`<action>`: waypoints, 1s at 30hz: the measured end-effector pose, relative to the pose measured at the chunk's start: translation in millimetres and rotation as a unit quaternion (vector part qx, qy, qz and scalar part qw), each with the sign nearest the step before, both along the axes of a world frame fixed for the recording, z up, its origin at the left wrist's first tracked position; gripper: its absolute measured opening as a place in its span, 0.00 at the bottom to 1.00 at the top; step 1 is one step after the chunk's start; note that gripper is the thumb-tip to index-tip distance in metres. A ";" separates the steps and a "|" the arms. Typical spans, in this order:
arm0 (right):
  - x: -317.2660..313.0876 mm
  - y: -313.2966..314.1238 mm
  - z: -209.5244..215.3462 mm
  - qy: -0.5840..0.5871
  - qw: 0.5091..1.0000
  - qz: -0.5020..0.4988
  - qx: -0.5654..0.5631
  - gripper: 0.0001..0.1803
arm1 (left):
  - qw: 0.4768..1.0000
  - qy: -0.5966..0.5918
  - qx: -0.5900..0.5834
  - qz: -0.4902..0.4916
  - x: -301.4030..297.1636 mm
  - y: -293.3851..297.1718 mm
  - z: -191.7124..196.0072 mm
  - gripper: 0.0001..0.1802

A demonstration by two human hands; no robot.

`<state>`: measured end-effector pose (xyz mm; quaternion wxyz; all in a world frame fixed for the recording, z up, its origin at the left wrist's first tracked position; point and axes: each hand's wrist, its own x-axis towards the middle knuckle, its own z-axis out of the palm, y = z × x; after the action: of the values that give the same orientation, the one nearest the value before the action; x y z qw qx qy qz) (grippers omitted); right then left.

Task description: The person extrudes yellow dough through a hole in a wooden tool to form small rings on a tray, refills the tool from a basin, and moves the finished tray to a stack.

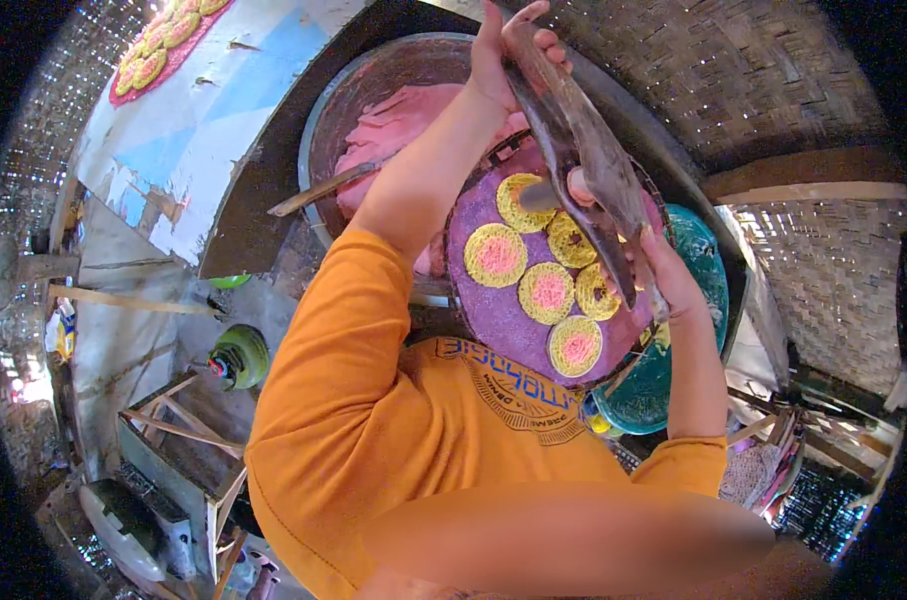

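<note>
A dark wooden hand press with two long arms (602,150) is held slantwise over a round tray (494,330) with a purple surface. My left hand (490,62) is closed around the press's far end. At its near end, my right hand (671,276) grips the arms, its fingers partly hidden. A grey cylinder (540,195) juts from the middle of the press, and a pink lump (579,187) shows between the arms. Several round coils of yellow strands lie on the tray; one coil (496,255) has a pink centre, another (572,241) a dark one.
Behind my left forearm stands a large basin (319,130) of pink dough (399,115), with a wooden stick (324,188) across its rim. A green tray (702,270) sits at the right. More yellow coils (164,45) rest on a table at the far left.
</note>
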<state>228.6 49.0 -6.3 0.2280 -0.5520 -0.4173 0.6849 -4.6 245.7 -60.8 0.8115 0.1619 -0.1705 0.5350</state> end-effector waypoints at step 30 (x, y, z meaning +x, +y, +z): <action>45.7 28.9 5.2 -0.102 0.993 -0.055 0.036 0.31 | 0.997 0.073 -0.028 -0.020 67.8 39.2 10.1 0.40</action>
<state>274.3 78.0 -1.1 0.2408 -0.6326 -0.4317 0.5962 63.2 284.8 -50.7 0.8366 0.1742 -0.0986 0.5099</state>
